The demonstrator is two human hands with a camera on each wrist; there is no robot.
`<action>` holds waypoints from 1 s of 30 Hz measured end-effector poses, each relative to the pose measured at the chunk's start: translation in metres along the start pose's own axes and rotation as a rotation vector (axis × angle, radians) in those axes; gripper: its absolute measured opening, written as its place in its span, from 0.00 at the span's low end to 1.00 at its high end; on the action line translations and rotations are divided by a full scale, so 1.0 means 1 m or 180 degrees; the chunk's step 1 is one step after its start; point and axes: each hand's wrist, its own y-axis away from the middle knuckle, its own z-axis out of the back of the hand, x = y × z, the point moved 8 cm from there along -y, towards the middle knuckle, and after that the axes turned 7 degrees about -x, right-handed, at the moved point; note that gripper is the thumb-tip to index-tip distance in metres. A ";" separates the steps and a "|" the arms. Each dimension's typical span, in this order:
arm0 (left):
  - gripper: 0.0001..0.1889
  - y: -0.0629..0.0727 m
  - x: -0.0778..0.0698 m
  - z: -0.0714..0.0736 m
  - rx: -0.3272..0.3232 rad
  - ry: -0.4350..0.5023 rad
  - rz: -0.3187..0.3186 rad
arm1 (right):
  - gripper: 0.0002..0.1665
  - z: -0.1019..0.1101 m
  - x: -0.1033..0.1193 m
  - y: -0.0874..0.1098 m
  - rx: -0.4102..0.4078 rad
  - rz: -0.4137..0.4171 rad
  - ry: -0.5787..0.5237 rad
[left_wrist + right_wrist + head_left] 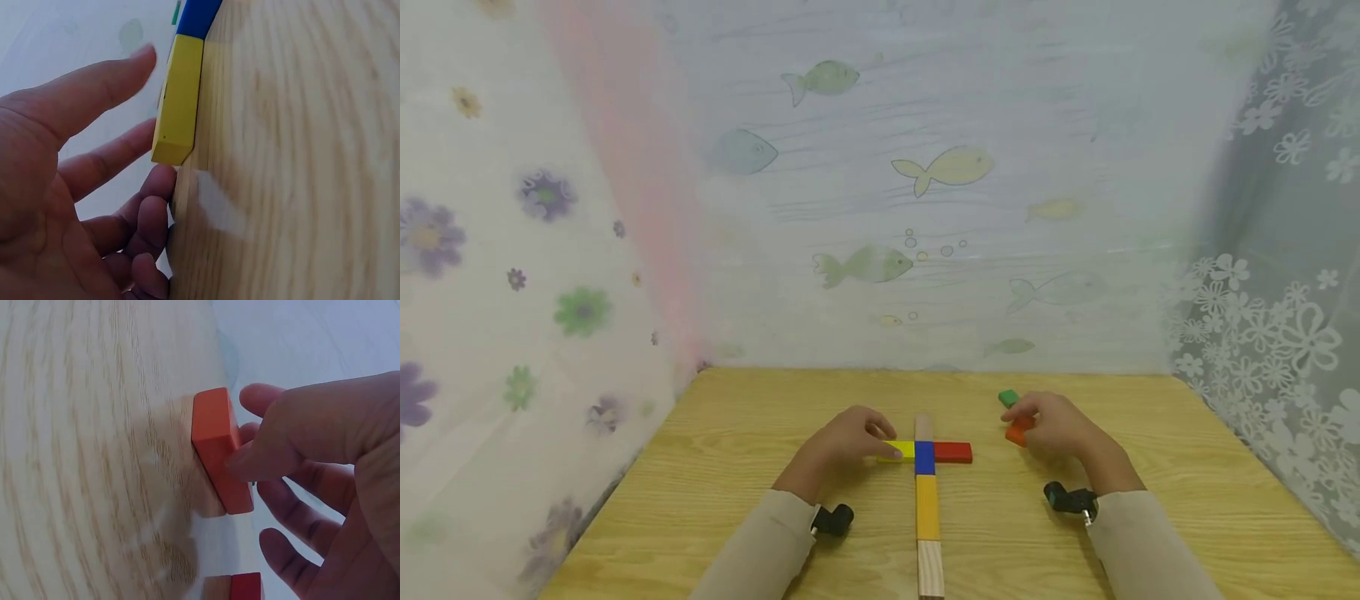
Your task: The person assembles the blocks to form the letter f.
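My left hand (853,435) is at the left end of a flat yellow block (179,100), its thumb apart from the block and its other fingers loosely bent beside it. My right hand (1056,427) pinches an orange-red block (219,447), the thumb on a long face and fingers behind it. The yellow block meets a blue block (925,458), with a red block (953,452) on the other side. Above the blue one lies a plain wooden block (923,427); below it come a yellow-orange block (928,508) and another plain wooden block (930,567).
A green block (1008,398) lies just beyond my right hand's fingers. The wooden table (737,500) ends at a back sheet printed with fish (872,263). Flower-patterned sheets hang at the left and right.
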 end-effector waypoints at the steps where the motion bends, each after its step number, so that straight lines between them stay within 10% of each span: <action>1: 0.17 0.000 0.000 0.000 0.0027 -0.0007 -0.0027 | 0.35 0.000 0.000 0.000 -0.0003 0.0025 0.0015; 30: 0.12 -0.004 0.003 0.000 -0.0028 -0.0070 0.0062 | 0.24 0.004 0.002 0.001 -0.0060 0.0234 0.0195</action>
